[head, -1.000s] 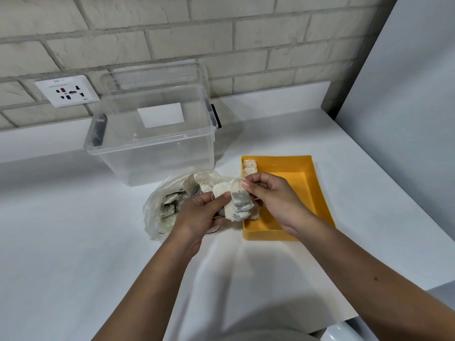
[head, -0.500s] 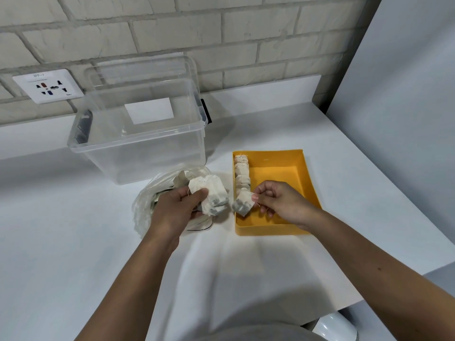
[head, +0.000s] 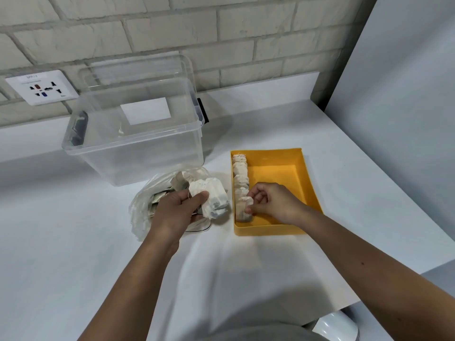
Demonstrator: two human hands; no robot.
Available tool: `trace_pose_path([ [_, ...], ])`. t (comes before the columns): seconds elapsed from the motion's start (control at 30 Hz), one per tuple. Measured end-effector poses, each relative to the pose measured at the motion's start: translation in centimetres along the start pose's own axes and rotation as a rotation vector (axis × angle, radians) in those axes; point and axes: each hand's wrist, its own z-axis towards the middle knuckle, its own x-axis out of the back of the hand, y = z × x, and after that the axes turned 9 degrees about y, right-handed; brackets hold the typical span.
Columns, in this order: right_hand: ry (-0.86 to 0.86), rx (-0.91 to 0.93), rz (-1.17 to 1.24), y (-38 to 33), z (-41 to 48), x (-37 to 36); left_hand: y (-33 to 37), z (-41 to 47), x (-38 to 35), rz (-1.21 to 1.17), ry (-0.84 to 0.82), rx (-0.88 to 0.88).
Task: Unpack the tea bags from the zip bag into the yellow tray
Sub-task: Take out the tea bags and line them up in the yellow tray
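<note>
The yellow tray [head: 302, 183] sits on the white counter, with a row of tea bags [head: 240, 173] lined along its left wall. My right hand [head: 273, 201] is inside the tray's near left corner, pinching one tea bag [head: 246, 205] at the near end of that row. My left hand [head: 178, 210] grips a bunch of tea bags [head: 211, 196] just left of the tray, above the crumpled clear zip bag [head: 141, 211]. More tea bags show inside the zip bag, partly hidden by my left hand.
A clear plastic storage box [head: 134, 141] stands behind the zip bag, its lid leaning against the brick wall. A wall socket [head: 41, 87] is at the far left. A grey panel [head: 406, 94] borders the counter on the right. The counter edge runs close to my body.
My right hand took one tea bag from the bunch and carried it right and down into the tray's near left corner. My left hand stayed over the zip bag with the bunch.
</note>
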Motion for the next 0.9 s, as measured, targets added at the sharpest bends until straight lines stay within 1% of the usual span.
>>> trace_pose_path([
  [0.13,-0.012,0.037,-0.078,-0.5,0.1,-0.3,-0.2,0.0,-0.1,0.006,-0.003,0.003],
  [0.3,0.086,0.107,-0.086,-0.3,0.7,-0.8,-0.4,0.0,-0.1,0.014,-0.019,0.010],
  [0.4,0.112,0.097,-0.126,-0.1,0.7,-0.9,-0.5,0.0,-0.2,0.022,-0.032,0.018],
  [0.47,0.154,0.089,-0.116,-0.1,0.7,-0.8,-0.6,-0.2,-0.4,0.023,-0.041,0.023],
  [0.53,0.248,0.122,-0.084,-0.7,0.4,-0.4,-0.6,-0.3,-0.6,0.023,-0.044,0.035],
  [0.6,0.301,0.150,0.045,-2.1,-0.2,-0.1,-0.6,-0.3,-0.8,0.035,-0.052,0.037],
  [0.67,0.249,0.161,0.152,-3.4,-0.8,0.0,-0.6,-0.3,-1.0,0.050,-0.065,0.033],
  [0.73,0.188,0.161,0.160,-4.2,-1.1,-0.3,-0.4,-0.4,-1.3,0.057,-0.079,0.025],
  [0.83,0.192,0.168,0.120,-4.3,-1.0,-0.3,-0.1,-0.6,-1.5,0.044,-0.094,0.021],
  [0.9,0.198,0.151,0.147,-4.3,-1.0,0.1,0.0,-0.6,-1.3,0.038,-0.087,0.018],
])
